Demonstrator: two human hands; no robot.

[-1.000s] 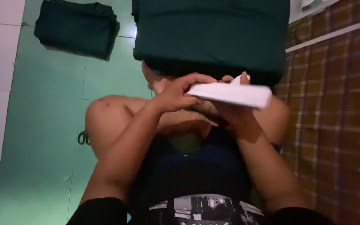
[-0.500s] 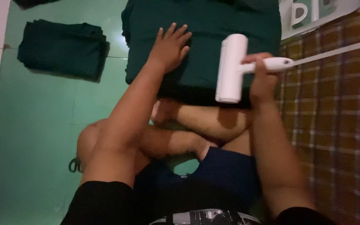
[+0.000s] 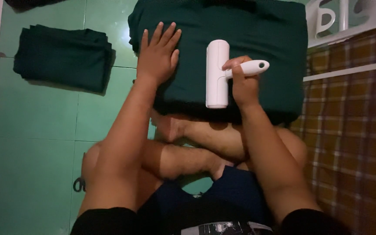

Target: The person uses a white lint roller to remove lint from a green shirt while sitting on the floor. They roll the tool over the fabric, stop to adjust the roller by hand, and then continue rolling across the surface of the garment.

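A folded dark green cloth (image 3: 249, 30) lies on the green tiled floor in front of my crossed legs. My left hand (image 3: 156, 56) rests flat on its left part, fingers spread. My right hand (image 3: 242, 82) grips the handle of a white lint roller (image 3: 217, 74), whose roll lies on the cloth near its front edge.
A second folded dark green cloth (image 3: 62, 56) lies on the floor (image 3: 31, 143) at the left. A brown checked fabric (image 3: 353, 143) covers the right side, with a white plastic object (image 3: 344, 17) at the top right. Black scissors handles (image 3: 79, 185) peek out by my left knee.
The view has tilted down and closer. The lint roller came from in front of my face onto the cloth, and my left hand settled flat on the cloth.
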